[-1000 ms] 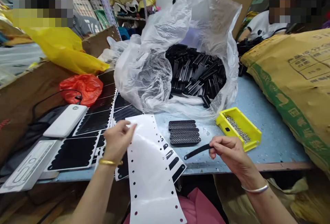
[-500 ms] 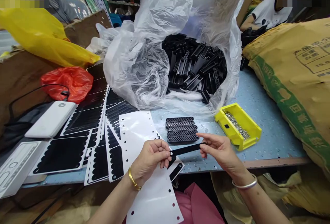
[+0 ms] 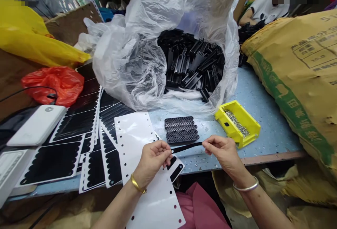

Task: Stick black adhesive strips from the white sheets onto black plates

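Note:
A thin black strip point(image 3: 186, 147) is stretched between my two hands just above the table's front edge. My left hand point(image 3: 152, 158) pinches its left end and my right hand point(image 3: 221, 151) pinches its right end. Under my left hand a white backing sheet point(image 3: 143, 158) with punched holes hangs over the edge. Just behind the strip lie three black perforated pieces point(image 3: 181, 133) side by side on the blue table point(image 3: 263, 116).
A clear plastic bag point(image 3: 137, 53) full of black parts point(image 3: 192, 64) stands behind. A yellow tray point(image 3: 237, 123) of small metal bits sits at right, a large yellow sack point(image 3: 297, 71) beyond it. Black sticker sheets point(image 3: 76, 130), a white power bank point(image 3: 37, 123) and a red bag point(image 3: 54, 83) lie at left. Another person point(image 3: 265, 7) sits at back right.
My left hand let go of the white sheet and came across to pinch the free end of the strip held by my right hand. The view has shifted slightly.

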`<state>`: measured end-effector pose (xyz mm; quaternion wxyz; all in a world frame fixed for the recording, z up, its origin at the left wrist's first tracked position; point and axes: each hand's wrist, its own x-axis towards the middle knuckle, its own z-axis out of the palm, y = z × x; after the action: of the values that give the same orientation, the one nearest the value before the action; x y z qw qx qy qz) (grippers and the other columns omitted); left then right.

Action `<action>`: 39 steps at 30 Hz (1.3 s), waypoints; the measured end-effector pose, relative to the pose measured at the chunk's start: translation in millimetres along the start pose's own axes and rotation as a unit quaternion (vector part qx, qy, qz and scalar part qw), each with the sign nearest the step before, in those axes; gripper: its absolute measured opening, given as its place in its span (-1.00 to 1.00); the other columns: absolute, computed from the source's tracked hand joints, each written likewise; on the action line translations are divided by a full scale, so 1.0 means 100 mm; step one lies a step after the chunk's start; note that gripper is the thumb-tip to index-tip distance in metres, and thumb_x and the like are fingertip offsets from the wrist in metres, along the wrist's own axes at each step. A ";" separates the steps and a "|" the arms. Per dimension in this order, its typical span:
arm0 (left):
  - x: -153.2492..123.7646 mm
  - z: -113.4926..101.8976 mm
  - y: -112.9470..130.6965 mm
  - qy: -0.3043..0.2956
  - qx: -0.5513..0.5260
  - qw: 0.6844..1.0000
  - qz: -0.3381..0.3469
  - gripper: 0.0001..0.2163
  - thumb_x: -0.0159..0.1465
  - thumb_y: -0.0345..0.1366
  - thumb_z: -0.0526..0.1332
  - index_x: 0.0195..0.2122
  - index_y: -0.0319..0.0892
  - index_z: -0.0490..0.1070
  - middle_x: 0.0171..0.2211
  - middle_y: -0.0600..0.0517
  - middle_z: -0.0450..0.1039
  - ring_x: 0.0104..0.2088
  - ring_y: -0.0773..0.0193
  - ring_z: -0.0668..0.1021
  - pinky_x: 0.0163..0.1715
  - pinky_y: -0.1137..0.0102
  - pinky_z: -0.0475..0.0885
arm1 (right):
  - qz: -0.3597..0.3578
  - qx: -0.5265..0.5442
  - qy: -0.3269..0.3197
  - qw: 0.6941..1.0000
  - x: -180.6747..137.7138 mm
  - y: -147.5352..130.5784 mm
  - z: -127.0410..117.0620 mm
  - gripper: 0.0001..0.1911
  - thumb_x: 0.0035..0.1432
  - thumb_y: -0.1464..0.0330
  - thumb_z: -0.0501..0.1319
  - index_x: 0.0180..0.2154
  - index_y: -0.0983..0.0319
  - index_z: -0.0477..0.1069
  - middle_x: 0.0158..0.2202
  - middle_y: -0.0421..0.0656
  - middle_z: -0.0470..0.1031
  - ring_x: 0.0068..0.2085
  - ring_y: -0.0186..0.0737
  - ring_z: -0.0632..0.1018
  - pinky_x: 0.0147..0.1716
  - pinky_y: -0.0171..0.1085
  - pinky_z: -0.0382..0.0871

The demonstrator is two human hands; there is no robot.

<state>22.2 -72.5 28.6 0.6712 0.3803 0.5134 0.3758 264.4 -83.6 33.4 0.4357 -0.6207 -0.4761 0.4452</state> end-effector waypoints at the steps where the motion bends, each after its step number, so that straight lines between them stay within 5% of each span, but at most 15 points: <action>1: 0.02 -0.01 -0.01 0.007 -0.012 1.000 0.003 -0.84 -0.02 -0.34 0.37 -0.42 -0.25 0.45 -0.58 0.01 0.50 -0.65 0.34 0.49 -0.70 0.51 0.33 | 0.000 0.007 0.000 1.000 0.01 -0.01 0.00 -0.76 -0.05 0.23 0.40 -0.57 0.25 0.51 -0.67 -0.21 0.41 -0.60 -0.32 0.42 -0.61 -0.34 0.32; 4: 0.07 -0.08 -0.04 0.042 -0.023 0.999 0.019 -0.71 -0.03 -0.33 0.37 -0.26 -0.24 0.43 -0.52 -0.02 0.55 -0.63 0.27 0.55 -0.74 0.51 0.28 | 0.002 0.019 -0.023 1.000 0.05 -0.05 0.00 -0.73 -0.06 0.22 0.40 -0.60 0.26 0.47 -0.67 -0.22 0.38 -0.61 -0.34 0.38 -0.62 -0.35 0.27; 15: 0.23 -0.05 -0.26 0.112 0.100 0.984 0.092 -0.84 -0.06 -0.50 0.32 -0.41 -0.20 0.50 -0.57 0.07 0.46 -0.57 0.34 0.51 -0.56 0.47 0.41 | 0.080 0.091 -0.070 0.990 0.20 -0.04 0.09 -0.73 -0.16 0.23 0.45 -0.61 0.28 0.48 -0.68 -0.23 0.34 -0.63 -0.38 0.32 -0.66 -0.36 0.17; 39: 0.34 -0.06 -0.43 0.097 0.117 0.984 0.092 -0.86 -0.02 -0.42 0.27 -0.38 -0.21 0.45 -0.60 0.14 0.39 -0.60 0.40 0.49 -0.58 0.52 0.43 | 0.140 0.106 -0.080 0.981 0.31 0.01 0.13 -0.74 -0.22 0.25 0.47 -0.63 0.28 0.49 -0.70 -0.22 0.36 -0.66 -0.39 0.35 -0.64 -0.37 0.12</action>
<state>27.8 -59.7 -24.7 0.5312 0.4635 0.5794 0.4089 257.1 -51.8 25.5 0.3924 -0.5941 -0.3680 0.5981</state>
